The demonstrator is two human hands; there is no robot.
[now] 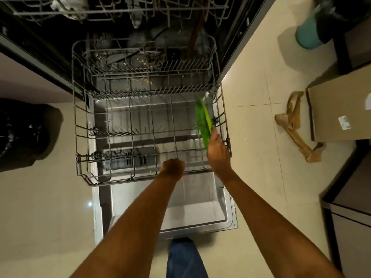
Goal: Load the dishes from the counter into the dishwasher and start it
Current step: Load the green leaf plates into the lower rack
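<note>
Right hand [217, 151] grips green plate [203, 121] on edge in lower rack [84, 137] – left hand [173, 166] fisted

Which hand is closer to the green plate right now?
Right. The right hand holds the green plate upright at the lower rack's right side; the left hand is fisted at the rack's front edge, apart from it.

rack [128, 109]: grey coated wire | plate [203, 121]: glossy green plastic | door [200, 205]: brushed steel | floor [257, 97]: glossy tile
</note>
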